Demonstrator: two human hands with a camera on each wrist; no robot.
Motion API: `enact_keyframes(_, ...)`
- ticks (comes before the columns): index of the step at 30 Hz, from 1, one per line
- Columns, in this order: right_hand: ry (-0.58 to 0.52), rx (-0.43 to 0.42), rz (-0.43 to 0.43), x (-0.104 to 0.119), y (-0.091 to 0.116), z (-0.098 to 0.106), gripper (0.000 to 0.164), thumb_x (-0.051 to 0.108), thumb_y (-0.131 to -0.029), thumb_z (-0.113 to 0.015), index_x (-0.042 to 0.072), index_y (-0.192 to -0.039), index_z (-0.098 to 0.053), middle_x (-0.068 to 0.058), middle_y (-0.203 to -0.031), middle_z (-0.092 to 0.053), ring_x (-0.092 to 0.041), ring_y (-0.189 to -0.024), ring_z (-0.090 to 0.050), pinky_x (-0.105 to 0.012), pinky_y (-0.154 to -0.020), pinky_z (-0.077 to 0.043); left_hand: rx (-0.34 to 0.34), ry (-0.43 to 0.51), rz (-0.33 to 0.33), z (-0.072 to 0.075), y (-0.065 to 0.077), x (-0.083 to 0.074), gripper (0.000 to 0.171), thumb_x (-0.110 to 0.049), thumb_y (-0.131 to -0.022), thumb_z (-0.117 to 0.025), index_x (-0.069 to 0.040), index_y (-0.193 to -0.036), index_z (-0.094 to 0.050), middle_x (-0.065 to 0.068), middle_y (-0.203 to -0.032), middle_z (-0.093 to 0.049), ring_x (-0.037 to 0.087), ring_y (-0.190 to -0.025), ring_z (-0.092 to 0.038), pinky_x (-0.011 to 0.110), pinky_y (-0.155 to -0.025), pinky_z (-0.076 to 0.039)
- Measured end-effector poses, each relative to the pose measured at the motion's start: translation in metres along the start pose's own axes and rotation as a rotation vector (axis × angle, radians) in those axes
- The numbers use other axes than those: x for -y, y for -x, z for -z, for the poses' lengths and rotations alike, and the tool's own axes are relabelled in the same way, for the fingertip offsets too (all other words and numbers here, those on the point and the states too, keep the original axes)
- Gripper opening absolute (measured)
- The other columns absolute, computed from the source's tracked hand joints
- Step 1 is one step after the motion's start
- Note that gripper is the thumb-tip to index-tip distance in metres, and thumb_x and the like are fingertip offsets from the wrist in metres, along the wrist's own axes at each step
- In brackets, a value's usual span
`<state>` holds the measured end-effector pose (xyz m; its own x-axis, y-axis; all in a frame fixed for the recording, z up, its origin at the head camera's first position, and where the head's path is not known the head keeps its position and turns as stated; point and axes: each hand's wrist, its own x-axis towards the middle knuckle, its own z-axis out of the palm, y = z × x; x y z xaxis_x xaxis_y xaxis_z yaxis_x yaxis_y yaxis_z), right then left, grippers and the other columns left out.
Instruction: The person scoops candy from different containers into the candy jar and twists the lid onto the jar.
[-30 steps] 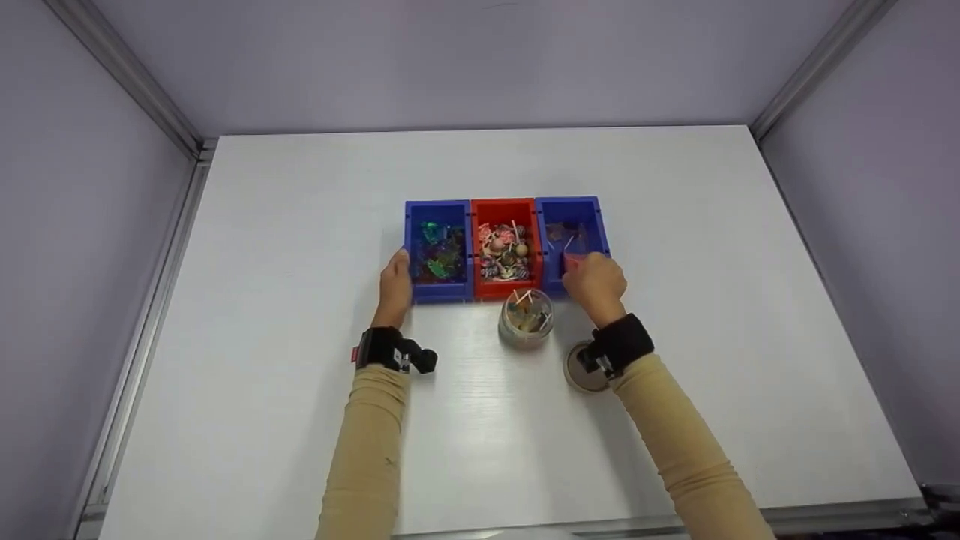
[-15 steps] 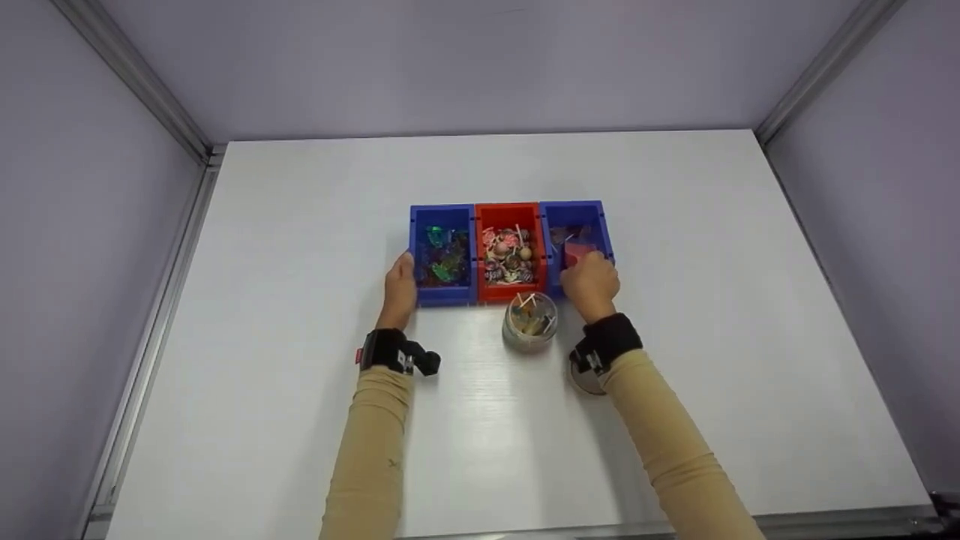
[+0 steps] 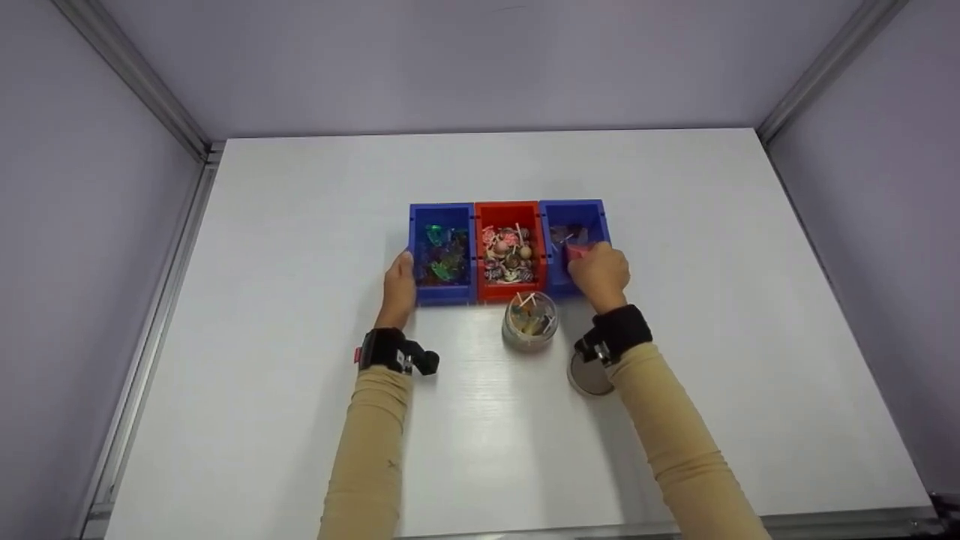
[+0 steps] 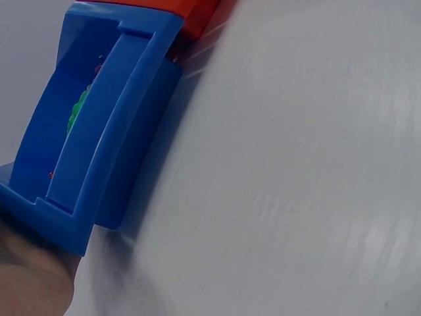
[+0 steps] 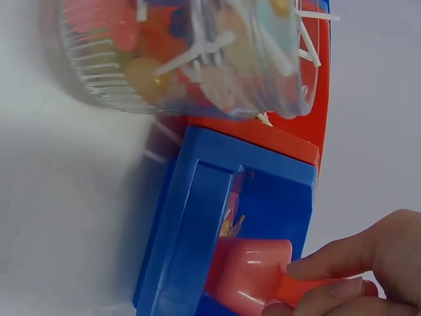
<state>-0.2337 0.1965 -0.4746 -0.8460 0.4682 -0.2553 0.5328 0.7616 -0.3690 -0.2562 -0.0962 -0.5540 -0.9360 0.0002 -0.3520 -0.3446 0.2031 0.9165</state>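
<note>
My right hand grips the handle of a red scoop, whose bowl is down inside the right blue bin. A few candies show beside the scoop in that bin. My left hand rests against the outer left side of the left blue bin, its thumb near the rim; most of its fingers are hidden. That bin contains green and dark wrapped candies. Between the blue bins stands a red bin filled with lollipops.
A clear glass jar with lollipops inside, sticks poking up, stands in front of the red and right blue bins. A round lid lies on the white table under my right wrist. Walls enclose the back and sides.
My right hand has shifted slightly right within the right blue bin, with the scoop still in it; more of the lid shows now. The left hand stays against the left bin.
</note>
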Motion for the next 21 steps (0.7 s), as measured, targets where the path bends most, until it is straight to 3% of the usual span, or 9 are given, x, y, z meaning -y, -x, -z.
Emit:
enact_keyframes(7, -0.056, -0.091, 0.038, -0.001, 0.003, -0.013, 0.035, 0.017, -0.083, -0.057, -0.006, -0.108, -0.065, -0.029, -0.110, -0.068, -0.043, -0.102, -0.066, -0.054, -0.085, -0.055, 0.010, 0.012, -0.001, 0.000, -0.002, 0.000, 0.056, -0.036, -0.107, -0.022, -0.004, -0.153, -0.021, 0.014, -0.161, -0.023, 0.028, -0.152, -0.018, 0.038, -0.127, -0.018)
enact_keyframes(13, -0.050, -0.122, 0.060, -0.012, 0.008, -0.020, 0.036, 0.013, -0.084, -0.055, -0.006, -0.114, -0.057, -0.033, -0.109, -0.066, -0.046, -0.103, -0.064, -0.055, -0.086, -0.054, 0.018, 0.010, 0.027, 0.001, -0.002, 0.000, 0.058, -0.039, -0.107, -0.021, -0.006, -0.154, -0.019, 0.012, -0.162, -0.020, 0.026, -0.153, -0.016, 0.037, -0.127, -0.016)
enact_keyframes(21, -0.104, -0.174, 0.105, -0.026, 0.010, -0.026, 0.031, 0.010, -0.085, -0.053, -0.009, -0.109, -0.056, -0.037, -0.103, -0.066, -0.050, -0.096, -0.065, -0.058, -0.082, -0.053, 0.028, 0.006, 0.037, 0.000, -0.002, 0.001, 0.058, -0.039, -0.107, -0.020, -0.006, -0.155, -0.017, 0.011, -0.163, -0.019, 0.026, -0.153, -0.015, 0.037, -0.127, -0.015)
